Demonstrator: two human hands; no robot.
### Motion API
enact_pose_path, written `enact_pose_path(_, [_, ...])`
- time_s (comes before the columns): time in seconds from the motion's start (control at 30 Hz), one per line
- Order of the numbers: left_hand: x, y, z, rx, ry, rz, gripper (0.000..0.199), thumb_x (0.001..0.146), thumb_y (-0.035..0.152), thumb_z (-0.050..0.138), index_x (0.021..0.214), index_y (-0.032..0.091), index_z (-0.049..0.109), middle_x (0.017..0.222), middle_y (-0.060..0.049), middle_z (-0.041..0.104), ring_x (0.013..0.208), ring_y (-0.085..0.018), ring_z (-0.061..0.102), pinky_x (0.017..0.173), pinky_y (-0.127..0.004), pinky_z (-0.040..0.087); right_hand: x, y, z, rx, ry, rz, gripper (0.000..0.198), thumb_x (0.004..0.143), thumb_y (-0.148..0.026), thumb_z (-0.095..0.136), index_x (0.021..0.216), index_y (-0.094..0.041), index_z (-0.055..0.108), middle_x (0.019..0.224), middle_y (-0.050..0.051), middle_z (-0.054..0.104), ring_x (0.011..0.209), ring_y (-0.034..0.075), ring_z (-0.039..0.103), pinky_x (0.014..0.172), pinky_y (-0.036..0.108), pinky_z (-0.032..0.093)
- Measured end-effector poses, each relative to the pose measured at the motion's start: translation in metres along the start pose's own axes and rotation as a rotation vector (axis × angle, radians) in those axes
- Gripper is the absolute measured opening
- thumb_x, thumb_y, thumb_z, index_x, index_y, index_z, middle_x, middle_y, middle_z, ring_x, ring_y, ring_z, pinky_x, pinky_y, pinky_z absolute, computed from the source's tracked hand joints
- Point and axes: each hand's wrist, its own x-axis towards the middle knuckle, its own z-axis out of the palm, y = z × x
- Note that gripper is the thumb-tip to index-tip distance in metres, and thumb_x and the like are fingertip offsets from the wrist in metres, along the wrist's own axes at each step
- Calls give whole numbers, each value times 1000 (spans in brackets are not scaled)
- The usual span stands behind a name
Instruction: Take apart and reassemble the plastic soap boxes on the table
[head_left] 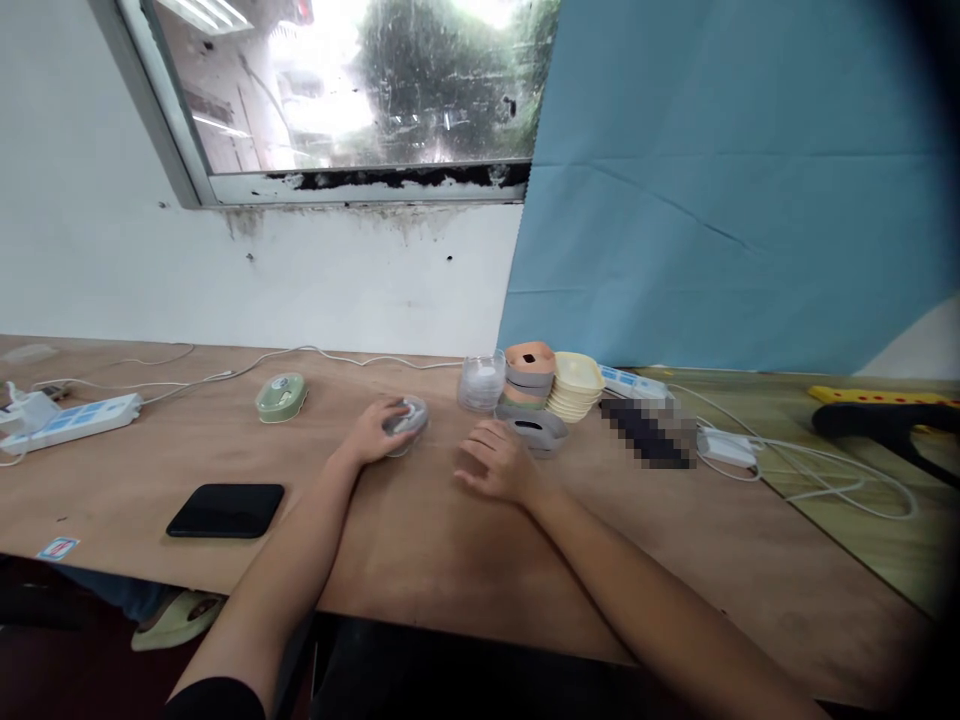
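Note:
My left hand (379, 430) is closed round a small grey rounded container (411, 415) with a pale top, on the wooden tabletop. Its fingers lie across the top and partly cover it. To the right, my right hand (499, 462) rests low over the table with loosely bent fingers and the thumb apart; no object shows in it. Just beyond its knuckles lies a grey rounded cover (541, 430) with a dark slot. Behind stand a stack of clear round cups (481, 382), a stack of orange, grey and green shells (529, 362), and stacked cream trays (577, 375).
A green rounded container (282, 397) and a black phone (225, 511) lie on the left. Power strips (82, 420) with white cables sit at both sides. A white adapter (727, 447) lies at right, near a black-handled tool (870, 420). A person's shoe (180, 620) shows below the table.

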Motion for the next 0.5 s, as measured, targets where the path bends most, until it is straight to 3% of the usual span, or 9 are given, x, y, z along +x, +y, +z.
enact_pose_path(0.07, [0, 16, 10, -83, -16, 69, 79, 63, 56, 73, 130, 20, 52, 145, -15, 34, 134, -33, 33, 110, -47, 30, 3, -5, 2, 31, -25, -5, 44, 79, -48, 60, 114, -22, 61, 106, 10, 64, 105, 26, 54, 92, 44, 43])
enact_pose_path(0.17, [0, 37, 24, -121, -64, 117, 100, 55, 59, 77, 139, 19, 41, 145, -18, 28, 137, -37, 26, 110, -52, 28, 5, -4, 0, 51, -39, -3, 62, 77, -52, 62, 129, -21, 51, 124, 13, 57, 119, 29, 49, 98, 48, 42])
enact_pose_path(0.3, [-2, 46, 32, -131, -152, 160, 100, 55, 60, 77, 140, 22, 39, 143, -17, 30, 132, -36, 34, 107, -51, 33, 3, 1, -3, 28, -63, 37, 74, 75, -51, 65, 138, -21, 42, 136, 13, 49, 128, 31, 41, 102, 50, 40])
enact_pose_path(0.5, [-4, 41, 27, -136, -130, 87, 89, 62, 57, 74, 137, 20, 42, 137, -16, 40, 124, -33, 44, 104, -48, 38, 1, 4, 1, -21, -87, 109, 69, 78, -42, 64, 139, -22, 40, 139, 13, 46, 131, 30, 40, 104, 51, 39])
